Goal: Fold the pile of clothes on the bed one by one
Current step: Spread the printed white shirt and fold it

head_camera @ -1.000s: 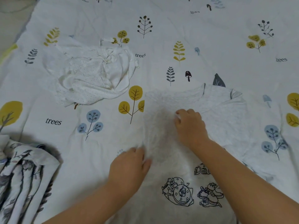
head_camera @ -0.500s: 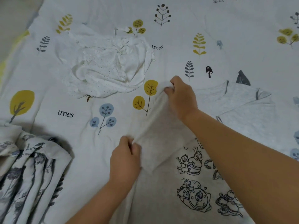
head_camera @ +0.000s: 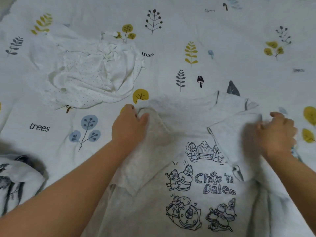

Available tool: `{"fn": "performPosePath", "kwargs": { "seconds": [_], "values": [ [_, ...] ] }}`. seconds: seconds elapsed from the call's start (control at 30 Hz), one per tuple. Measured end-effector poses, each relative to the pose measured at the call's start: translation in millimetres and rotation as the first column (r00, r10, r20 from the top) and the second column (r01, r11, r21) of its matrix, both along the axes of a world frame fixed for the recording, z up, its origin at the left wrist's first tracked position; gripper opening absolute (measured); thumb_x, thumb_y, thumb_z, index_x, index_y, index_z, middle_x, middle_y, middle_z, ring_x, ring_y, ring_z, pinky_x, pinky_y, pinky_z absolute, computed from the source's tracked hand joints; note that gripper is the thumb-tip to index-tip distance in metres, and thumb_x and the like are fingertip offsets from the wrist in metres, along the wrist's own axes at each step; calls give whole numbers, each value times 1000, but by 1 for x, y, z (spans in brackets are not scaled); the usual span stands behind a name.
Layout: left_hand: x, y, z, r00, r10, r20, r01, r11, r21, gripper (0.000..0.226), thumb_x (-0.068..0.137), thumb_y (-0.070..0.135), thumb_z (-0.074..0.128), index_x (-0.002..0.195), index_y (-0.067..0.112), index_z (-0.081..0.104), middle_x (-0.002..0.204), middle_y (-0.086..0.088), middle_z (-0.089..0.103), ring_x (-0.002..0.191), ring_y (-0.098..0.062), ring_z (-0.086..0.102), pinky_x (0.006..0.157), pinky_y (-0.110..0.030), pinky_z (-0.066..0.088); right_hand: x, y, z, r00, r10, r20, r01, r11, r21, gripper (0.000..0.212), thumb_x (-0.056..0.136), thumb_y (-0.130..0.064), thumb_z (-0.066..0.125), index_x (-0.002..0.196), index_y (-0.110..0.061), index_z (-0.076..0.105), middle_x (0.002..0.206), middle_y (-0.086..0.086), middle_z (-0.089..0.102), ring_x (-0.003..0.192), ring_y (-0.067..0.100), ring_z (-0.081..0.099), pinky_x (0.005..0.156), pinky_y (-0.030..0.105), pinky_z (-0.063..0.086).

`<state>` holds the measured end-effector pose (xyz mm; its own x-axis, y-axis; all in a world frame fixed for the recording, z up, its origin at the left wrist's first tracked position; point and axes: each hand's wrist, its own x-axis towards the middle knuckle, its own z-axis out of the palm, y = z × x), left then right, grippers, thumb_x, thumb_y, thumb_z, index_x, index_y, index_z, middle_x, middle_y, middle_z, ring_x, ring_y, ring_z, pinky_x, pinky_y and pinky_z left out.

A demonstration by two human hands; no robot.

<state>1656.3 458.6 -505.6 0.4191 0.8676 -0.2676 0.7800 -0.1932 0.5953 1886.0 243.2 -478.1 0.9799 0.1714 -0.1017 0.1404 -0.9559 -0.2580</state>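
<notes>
Head view: grey T-shirt point(head_camera: 186, 117) flat between hands; left hand point(head_camera: 129, 127), right hand point(head_camera: 277, 132) pinch its shoulders.

The grey T-shirt point(head_camera: 196, 168) carries the outlined words "Chip 'n Dale" among its cartoon drawings. On the bedsheet point(head_camera: 239, 40), "trees" is printed left of the T-shirt and again above it; two more such words farther up are too blurred to read.
</notes>
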Motion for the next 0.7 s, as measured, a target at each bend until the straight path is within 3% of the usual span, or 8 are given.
{"fn": "performPosePath", "kwargs": {
  "seconds": [0.07,0.2,0.27,0.33,0.47,0.57,0.63,0.7],
  "values": [
    [17,5,-3,997,-21,-71,19,1000,-24,45,87,45,54,113,9,47,102,-7,58,96,-29,54,74,-31,36,11,-16,-5,993,-17,-116,19,1000,17,54,92,-30,54,135,-1,39,133,30,42,123,44,40,102,50,31],
    [33,16,-5,995,-18,-100,27,996,90,31,96,29,43,73,10,44,90,-19,58,89,-35,54,69,-31,31,21,-17,-18,971,69,-228,-34,987,154,52,88,-36,59,123,1,47,115,25,57,107,39,53,90,42,40],
    [37,22,-3,999,33,-28,-28,988,149,29,99,26,36,77,9,44,94,-24,58,93,-36,53,69,-29,25,28,-14,-21,964,101,-244,-63,985,158,37,89,-33,58,106,-1,52,108,22,58,100,37,54,80,38,39],
    [40,29,0,991,130,42,-136,972,191,23,99,21,36,84,6,45,102,-27,58,96,-36,52,66,-28,24,40,-13,-22,976,131,-177,-105,983,150,21,92,-23,53,82,-5,47,90,21,58,81,33,50,66,31,28],
    [55,51,7,972,217,88,-234,924,303,27,97,15,37,79,0,50,108,-33,56,102,-41,51,76,-35,25,65,-10,-7,996,80,46,-91,942,323,39,94,-14,45,62,-16,23,60,2,34,52,15,26,56,38,9],
    [72,72,14,959,252,133,-283,893,350,26,96,16,37,75,6,49,112,-29,57,105,-38,50,78,-33,26,86,-1,3,991,82,110,-113,942,315,31,96,-15,40,66,-14,33,63,5,40,63,27,34,56,34,12],
    [82,79,9,968,234,94,-252,914,319,28,96,22,38,103,-1,55,117,-26,57,110,-38,50,86,-34,30,95,7,2,995,93,25,-96,969,229,19,97,-21,41,99,-5,51,95,20,56,90,36,50,70,37,33],
    [89,72,1,983,181,-12,-171,949,265,40,94,27,42,124,1,45,126,-25,51,117,-40,47,94,-41,35,93,11,-3,991,27,-133,-15,995,94,46,96,-32,45,131,-4,37,130,25,42,120,41,42,95,42,35]
  ]
}}
